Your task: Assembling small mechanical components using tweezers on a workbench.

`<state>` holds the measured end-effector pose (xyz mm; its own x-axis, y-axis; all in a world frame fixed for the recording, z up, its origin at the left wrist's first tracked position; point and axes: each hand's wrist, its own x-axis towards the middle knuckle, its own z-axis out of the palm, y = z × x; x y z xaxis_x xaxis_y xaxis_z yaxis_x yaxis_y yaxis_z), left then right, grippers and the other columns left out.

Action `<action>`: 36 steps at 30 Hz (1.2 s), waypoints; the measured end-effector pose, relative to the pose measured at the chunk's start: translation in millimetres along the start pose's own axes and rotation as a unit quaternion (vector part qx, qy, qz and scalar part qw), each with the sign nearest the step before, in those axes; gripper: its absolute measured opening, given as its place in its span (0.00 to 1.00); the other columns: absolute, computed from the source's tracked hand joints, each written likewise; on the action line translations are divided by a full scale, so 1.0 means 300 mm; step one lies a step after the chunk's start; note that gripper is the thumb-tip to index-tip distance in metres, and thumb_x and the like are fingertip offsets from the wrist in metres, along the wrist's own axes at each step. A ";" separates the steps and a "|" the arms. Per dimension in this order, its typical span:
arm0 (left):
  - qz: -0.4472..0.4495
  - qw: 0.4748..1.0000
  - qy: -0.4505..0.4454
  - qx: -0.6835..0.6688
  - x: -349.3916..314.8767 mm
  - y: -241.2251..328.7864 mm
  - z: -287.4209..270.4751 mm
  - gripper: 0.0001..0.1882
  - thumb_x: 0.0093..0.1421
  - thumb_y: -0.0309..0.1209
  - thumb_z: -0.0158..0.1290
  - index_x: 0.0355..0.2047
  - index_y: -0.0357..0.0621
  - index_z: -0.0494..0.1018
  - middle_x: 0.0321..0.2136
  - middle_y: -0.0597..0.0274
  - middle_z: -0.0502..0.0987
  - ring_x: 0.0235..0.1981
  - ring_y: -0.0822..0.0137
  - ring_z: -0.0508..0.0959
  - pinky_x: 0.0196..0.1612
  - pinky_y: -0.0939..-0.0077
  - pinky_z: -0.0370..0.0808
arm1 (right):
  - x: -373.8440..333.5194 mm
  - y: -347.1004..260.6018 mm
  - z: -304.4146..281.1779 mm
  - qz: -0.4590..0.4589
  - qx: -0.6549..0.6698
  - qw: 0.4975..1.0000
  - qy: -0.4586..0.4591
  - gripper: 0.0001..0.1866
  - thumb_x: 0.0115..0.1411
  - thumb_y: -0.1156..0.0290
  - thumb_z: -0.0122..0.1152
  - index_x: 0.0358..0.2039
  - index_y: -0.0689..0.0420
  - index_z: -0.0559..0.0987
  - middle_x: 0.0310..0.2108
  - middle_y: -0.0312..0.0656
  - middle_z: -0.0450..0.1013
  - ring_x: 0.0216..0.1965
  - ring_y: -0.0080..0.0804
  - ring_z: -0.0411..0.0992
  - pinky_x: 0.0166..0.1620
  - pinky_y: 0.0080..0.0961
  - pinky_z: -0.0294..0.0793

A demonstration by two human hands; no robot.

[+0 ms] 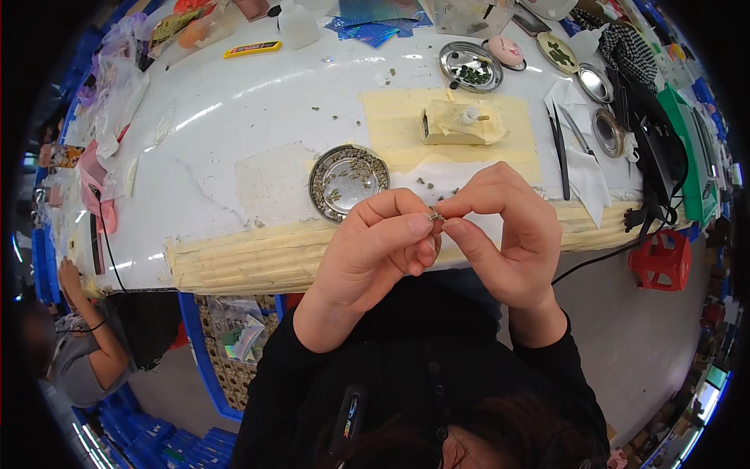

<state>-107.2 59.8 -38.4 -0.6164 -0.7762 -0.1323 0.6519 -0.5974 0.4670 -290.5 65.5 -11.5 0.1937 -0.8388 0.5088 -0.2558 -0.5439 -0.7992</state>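
My left hand (373,244) and my right hand (512,238) meet over the table's near edge. Between their fingertips is a tiny metallic piece (435,218), pinched from both sides; its exact kind is too small to make out. Just beyond my left hand stands a round metal dish (334,172) with many little metallic pieces in it. A few similar bits (422,182) lie loose on white paper past my fingers. Farther off, a small block wrapped in yellowish tape (461,129) rests on a taped yellow patch (383,117).
Black tweezers (560,152) and silver tweezers (576,127) lie at right on white paper. Beyond are a metal dish of dark green pieces (478,59) and a yellow cutter (252,49). A red stool (661,260) stands right; another person's arm (101,336) shows at left.
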 end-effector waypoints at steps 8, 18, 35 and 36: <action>-0.009 1.000 -0.010 0.022 -0.002 0.003 -0.010 0.04 0.61 0.26 0.56 0.32 0.38 0.75 0.27 0.62 0.78 0.26 0.76 0.77 0.26 0.85 0.75 | -0.009 0.015 0.001 0.069 0.109 0.991 -0.022 0.03 0.55 0.79 0.63 0.31 0.61 0.80 0.28 0.40 0.75 0.30 0.28 0.73 0.35 0.22 0.70; -0.017 1.000 -0.004 0.019 -0.005 -0.005 -0.008 0.04 0.61 0.27 0.56 0.33 0.38 0.75 0.29 0.61 0.79 0.26 0.76 0.77 0.26 0.86 0.74 | -0.008 0.017 0.012 0.061 0.098 0.993 -0.022 0.01 0.57 0.80 0.60 0.31 0.62 0.77 0.28 0.40 0.73 0.29 0.30 0.70 0.35 0.23 0.69; 0.018 1.000 -0.005 0.015 -0.005 -0.013 0.007 0.12 0.68 0.34 0.49 0.43 0.38 0.74 0.31 0.61 0.78 0.33 0.73 0.78 0.36 0.80 0.75 | -0.001 0.047 0.058 -0.249 -0.285 0.915 0.141 0.10 0.45 0.78 0.68 0.30 0.58 0.79 0.26 0.36 0.70 0.26 0.32 0.69 0.27 0.24 0.69; 0.019 1.000 -0.007 0.014 -0.004 -0.016 0.006 0.12 0.68 0.34 0.49 0.43 0.39 0.74 0.31 0.61 0.78 0.33 0.73 0.78 0.37 0.80 0.75 | -0.004 0.048 0.062 -0.259 -0.294 0.908 0.148 0.11 0.44 0.77 0.68 0.31 0.58 0.79 0.26 0.35 0.70 0.26 0.32 0.69 0.27 0.24 0.69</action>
<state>-110.3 63.8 -38.9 -0.5980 -0.7951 -0.1011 0.6627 -0.5614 0.4956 -276.8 59.0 -29.6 0.1917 -0.3902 0.9006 -0.6820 -0.7128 -0.1636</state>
